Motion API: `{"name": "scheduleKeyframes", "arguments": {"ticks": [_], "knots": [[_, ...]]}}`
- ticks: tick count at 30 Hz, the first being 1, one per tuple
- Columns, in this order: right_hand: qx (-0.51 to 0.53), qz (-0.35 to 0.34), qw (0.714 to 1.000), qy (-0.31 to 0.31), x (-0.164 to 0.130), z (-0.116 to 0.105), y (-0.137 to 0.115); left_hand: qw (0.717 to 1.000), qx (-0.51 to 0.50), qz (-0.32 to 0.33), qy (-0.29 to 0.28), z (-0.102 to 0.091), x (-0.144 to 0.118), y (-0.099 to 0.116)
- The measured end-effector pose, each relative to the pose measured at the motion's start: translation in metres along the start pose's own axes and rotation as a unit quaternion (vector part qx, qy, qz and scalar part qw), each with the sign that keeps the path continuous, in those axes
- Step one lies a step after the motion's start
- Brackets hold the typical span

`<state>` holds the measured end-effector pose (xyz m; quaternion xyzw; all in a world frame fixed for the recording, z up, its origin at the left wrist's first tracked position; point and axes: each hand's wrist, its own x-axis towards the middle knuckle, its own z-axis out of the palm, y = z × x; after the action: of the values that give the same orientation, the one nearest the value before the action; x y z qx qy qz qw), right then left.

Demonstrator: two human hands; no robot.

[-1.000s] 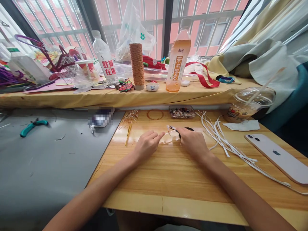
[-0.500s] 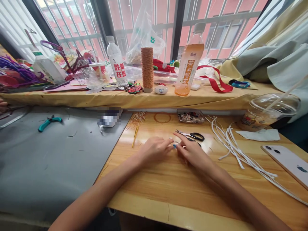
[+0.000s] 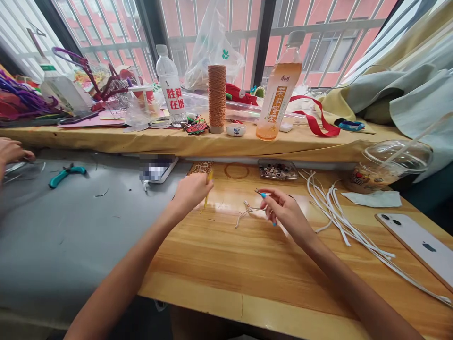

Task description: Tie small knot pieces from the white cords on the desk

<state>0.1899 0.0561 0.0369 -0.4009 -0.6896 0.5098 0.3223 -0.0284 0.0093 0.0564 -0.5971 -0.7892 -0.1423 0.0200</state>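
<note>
My left hand [image 3: 193, 192] is closed around thin yellow tweezers [image 3: 206, 200], which point down towards the wooden table. Over the table to its right, my right hand [image 3: 283, 212] has its fingers bent. A short, thin whitish cord [image 3: 244, 212] with loose ends runs into these fingers. Black-handled scissors lie mostly hidden behind the right hand; only the tip [image 3: 257, 191] shows clearly. Just behind the left hand sits a small tangle of thread [image 3: 203, 167].
A ring of brown cord [image 3: 236, 171] and a clear box of beads [image 3: 278, 170] lie farther back. White strips [image 3: 339, 212], a phone [image 3: 421, 245] and a plastic cup [image 3: 375, 170] are to the right. Teal pliers [image 3: 67, 175] and another person's hand [image 3: 14, 151] are left.
My hands were together near the scissors. The left has moved left and taken up the yellow tweezers; the right stays near the scissors, with the cord now visible.
</note>
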Motion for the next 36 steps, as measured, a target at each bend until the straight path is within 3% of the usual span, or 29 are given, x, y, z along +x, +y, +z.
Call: {"name": "scheduleKeyframes", "arguments": {"ticks": [2,4,6,8,12,14,17,20,22,25,29,36], "knots": [[0.051,0.003,0.995,-0.083,-0.003,0.006,-0.001,0.984,-0.167,0.068,0.004,-0.001,-0.008,0.021],[0.093,-0.008,0.985,-0.147,-0.007,0.012,-0.002,0.945,-0.304,0.117,-0.022,0.002,-0.018,0.04],[0.108,-0.015,0.978,-0.176,-0.009,0.015,-0.003,0.907,-0.378,0.173,-0.058,0.008,-0.025,0.05],[0.089,-0.014,0.981,-0.169,-0.01,0.013,-0.003,0.897,-0.387,0.2,-0.082,0.016,-0.026,0.05],[0.008,-0.049,0.998,-0.045,-0.003,-0.001,-0.002,0.947,-0.278,0.157,-0.042,0.034,-0.018,0.035],[-0.046,-0.09,0.995,0.012,0.0,-0.009,-0.001,0.958,-0.22,0.168,-0.077,0.042,-0.017,0.033],[-0.07,-0.108,0.991,0.034,0.0,-0.017,-0.003,0.95,-0.231,0.17,-0.127,0.047,-0.021,0.036],[-0.109,-0.1,0.987,0.059,-0.001,-0.018,-0.004,0.928,-0.338,0.11,-0.113,0.04,-0.02,0.04],[-0.14,-0.093,0.984,0.067,-0.001,-0.016,-0.003,0.897,-0.423,0.066,-0.105,0.034,-0.017,0.04],[-0.16,-0.082,0.984,0.016,0.0,-0.01,-0.002,0.837,-0.532,0.012,-0.128,0.028,-0.015,0.04],[-0.236,-0.111,0.964,-0.045,-0.001,-0.004,0.001,0.764,-0.625,-0.01,-0.158,0.028,-0.016,0.04],[-0.434,-0.256,0.862,-0.047,-0.002,-0.01,0.008,0.767,-0.632,0.009,-0.116,0.029,-0.013,0.036]]}}
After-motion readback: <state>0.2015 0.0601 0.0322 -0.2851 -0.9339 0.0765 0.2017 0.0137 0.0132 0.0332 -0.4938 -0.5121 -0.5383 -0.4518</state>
